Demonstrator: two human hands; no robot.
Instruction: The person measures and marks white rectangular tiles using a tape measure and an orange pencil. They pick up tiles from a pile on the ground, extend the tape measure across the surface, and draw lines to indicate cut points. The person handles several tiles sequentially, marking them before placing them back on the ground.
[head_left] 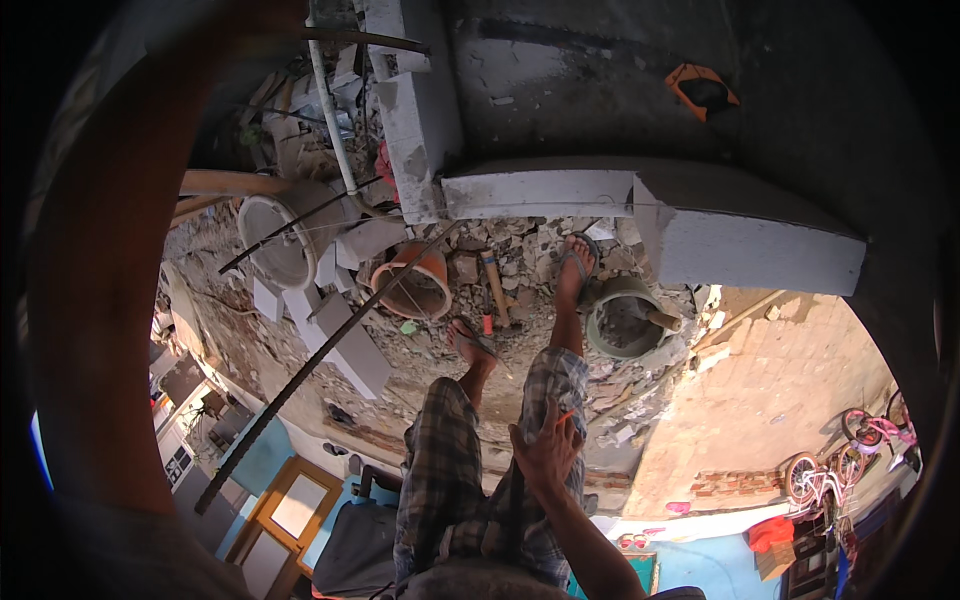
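In the head view, we see the person's right hand [548, 450] above the right knee, palm down, fingers partly spread, with a small slim orange object [566, 416] pinched between them. The left hand lies outside the frame, so we cannot tell its state; a large, blurred brown shape [110, 300], apparently the left arm, fills the far left side. Beyond the right hand we find a round grey-green bucket [620, 354] with a wooden handle [664, 321] at its rim, next to the right foot [577, 265]. Farther left of the hand stand a tilted orange bucket [432, 262] and a tool with a pale wooden handle [493, 280]. A dark ribbed steel bar [300, 378] slants across, left of the hand.
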